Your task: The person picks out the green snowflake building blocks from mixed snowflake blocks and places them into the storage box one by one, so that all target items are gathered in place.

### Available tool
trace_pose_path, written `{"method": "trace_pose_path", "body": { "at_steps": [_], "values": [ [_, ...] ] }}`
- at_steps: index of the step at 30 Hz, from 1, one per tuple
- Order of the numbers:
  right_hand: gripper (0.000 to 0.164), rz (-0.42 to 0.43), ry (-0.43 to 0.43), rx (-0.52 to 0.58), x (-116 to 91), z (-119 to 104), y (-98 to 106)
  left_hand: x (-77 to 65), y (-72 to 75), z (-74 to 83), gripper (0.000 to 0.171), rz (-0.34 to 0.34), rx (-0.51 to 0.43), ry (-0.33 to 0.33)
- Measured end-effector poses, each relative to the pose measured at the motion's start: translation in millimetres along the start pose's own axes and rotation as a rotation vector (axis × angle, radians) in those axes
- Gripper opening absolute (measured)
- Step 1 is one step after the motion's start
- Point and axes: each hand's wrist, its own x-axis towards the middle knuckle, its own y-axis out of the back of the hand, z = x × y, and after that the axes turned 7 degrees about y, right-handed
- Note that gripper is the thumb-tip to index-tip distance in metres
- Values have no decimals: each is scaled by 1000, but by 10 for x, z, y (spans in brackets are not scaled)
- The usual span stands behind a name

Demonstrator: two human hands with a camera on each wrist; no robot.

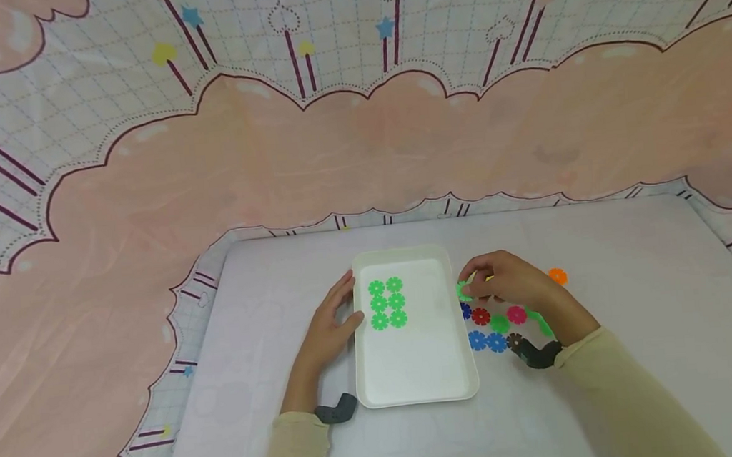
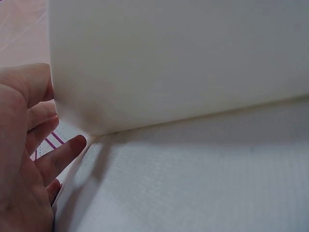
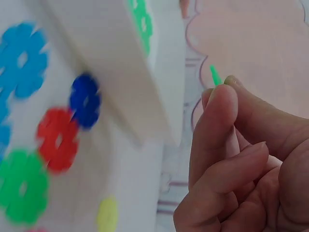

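A white rectangular tray (image 1: 416, 368) lies on the table with green flower-shaped plastic discs (image 1: 396, 301) in two columns of three on its left half. Along its left side rests my left hand (image 1: 328, 325), fingers loosely extended and thumb at the rim; the left wrist view shows the tray's wall (image 2: 169, 58) beside the fingers. Just beyond the tray's right edge, my right hand (image 1: 505, 280) pinches another green flower-shaped disc (image 1: 463, 292) between thumb and index finger. In the right wrist view only a thin edge of that disc (image 3: 215, 75) shows above the fingertips.
Right of the tray, loose flower-shaped discs lie flat: blue (image 1: 496, 342), red (image 1: 480, 316), green (image 1: 500, 324), pink (image 1: 517, 315) and brown (image 1: 515, 341). An orange disc (image 1: 558, 276) sits farther right, beyond the right hand. A yellow disc (image 3: 107, 215) shows in the right wrist view.
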Motion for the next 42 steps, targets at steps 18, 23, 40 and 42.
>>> {"method": "trace_pose_path", "body": {
  "at_steps": [18, 23, 40, 42],
  "values": [
    [17, -76, 43, 52, 398, -355, -578, -5, -1, -6, 63, -2, -9, 9],
    [17, -87, 12, 67, 482, -378, -737, -6, -2, 0, 63, -2, -2, 14],
    [9, -96, 22, -24, 604, -352, -1109, 0, 2, -17, 63, 1, -4, -20],
    [9, -90, 21, -47, 614, -346, -1137, -1, 4, -16, 63, 1, -2, -20]
  ]
}}
